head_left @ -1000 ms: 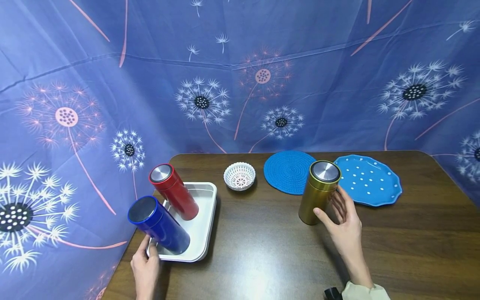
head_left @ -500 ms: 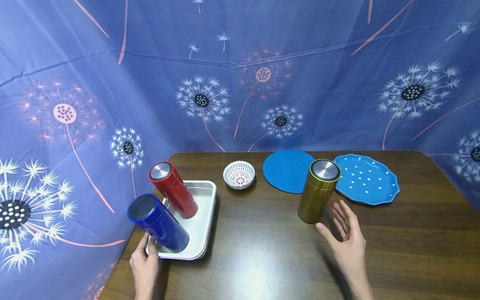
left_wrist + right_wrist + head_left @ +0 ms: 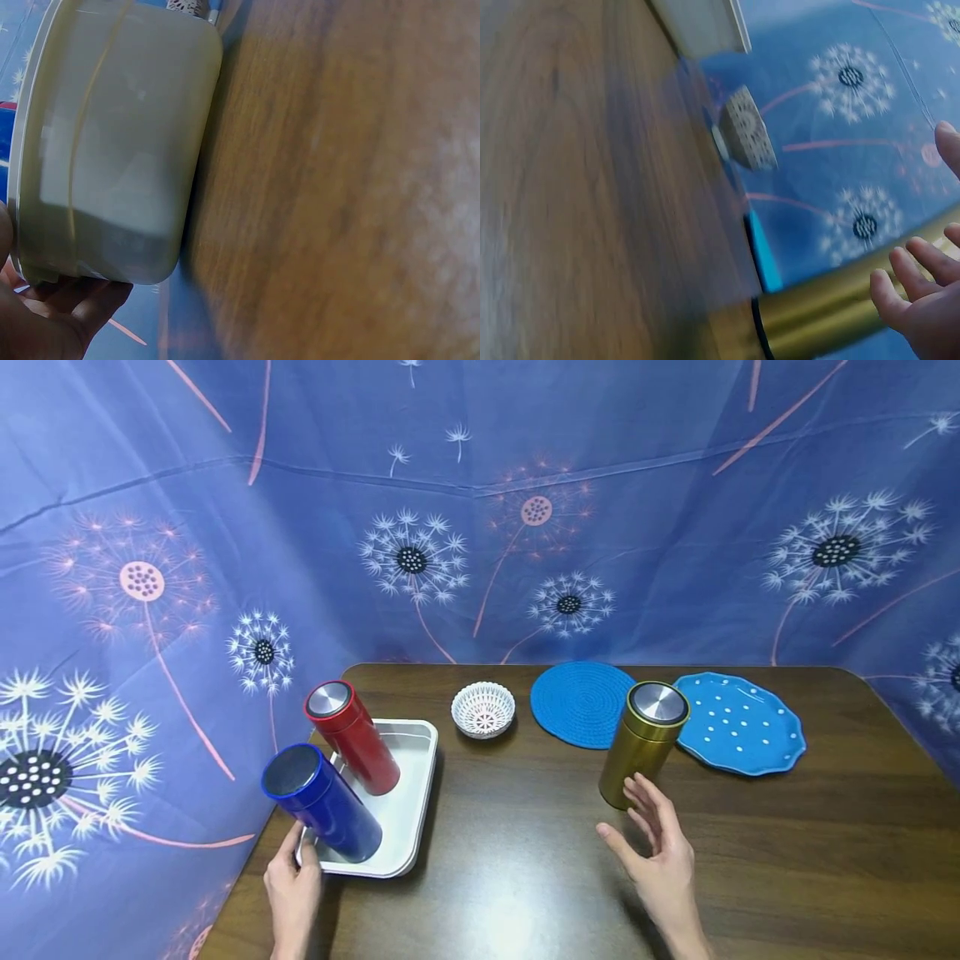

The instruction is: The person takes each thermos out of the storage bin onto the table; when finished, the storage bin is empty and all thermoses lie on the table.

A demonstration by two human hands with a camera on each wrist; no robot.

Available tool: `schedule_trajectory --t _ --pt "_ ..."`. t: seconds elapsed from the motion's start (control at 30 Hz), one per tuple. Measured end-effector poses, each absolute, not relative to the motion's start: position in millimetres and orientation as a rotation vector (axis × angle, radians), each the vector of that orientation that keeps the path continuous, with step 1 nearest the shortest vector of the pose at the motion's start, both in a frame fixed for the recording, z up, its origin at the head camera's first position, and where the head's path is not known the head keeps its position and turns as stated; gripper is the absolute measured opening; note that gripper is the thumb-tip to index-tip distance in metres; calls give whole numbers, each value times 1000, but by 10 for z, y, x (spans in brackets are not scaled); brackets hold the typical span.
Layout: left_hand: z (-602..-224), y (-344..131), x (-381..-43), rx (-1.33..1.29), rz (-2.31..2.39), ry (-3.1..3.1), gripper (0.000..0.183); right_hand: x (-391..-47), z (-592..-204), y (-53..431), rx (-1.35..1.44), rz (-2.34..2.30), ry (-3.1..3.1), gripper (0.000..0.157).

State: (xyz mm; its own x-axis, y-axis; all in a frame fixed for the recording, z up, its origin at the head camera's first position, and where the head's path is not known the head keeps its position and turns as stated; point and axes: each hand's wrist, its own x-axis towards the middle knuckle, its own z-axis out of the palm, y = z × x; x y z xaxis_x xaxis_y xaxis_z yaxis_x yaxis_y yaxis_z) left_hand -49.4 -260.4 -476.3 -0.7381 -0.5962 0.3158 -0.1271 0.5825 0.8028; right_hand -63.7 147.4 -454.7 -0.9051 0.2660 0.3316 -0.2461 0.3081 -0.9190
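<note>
Three shiny metallic-looking cylinder flasks here. The gold flask (image 3: 641, 747) stands on the wood-grain surface (image 3: 825, 860), slightly overlapping, from this angle, a flat round blue mat (image 3: 577, 704) with a coiled woven texture and a glossy blue plate (image 3: 738, 727) with a wavy rim and white dots. It's got a satiny body, a seam under the cap and a silver disc on top. Right hand (image 3: 663, 864) is just beside it, fingers loosely spread, thumb out; can't tell if a fingertip touches. The red flask (image 3: 363, 747) (silver-topped) and blue flask (image 3: 333, 810) (dark-topped) both stand in a smooth whitish tub (image 3: 408, 785), round-cornered with a lipped rim. Left hand (image 3: 292, 889) has its fingers and thumb pinching that rim by the near left corner. There's also a small white patterned bowl (image 3: 483, 710), scalloped edge, between tub and mat.
</note>
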Motion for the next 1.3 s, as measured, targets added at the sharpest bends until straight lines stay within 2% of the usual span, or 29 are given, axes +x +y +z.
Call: schedule_trajectory --t 0.6,1.3 --pt "-4747 -2579 -546 570 -1039 -2223 38 -1071 -4424 700 480 1696 -2199 79" --pt "-4812 -2588 -495 586 -1009 -2237 38 -1328 -4258 -306 810 1959 -2202 83"
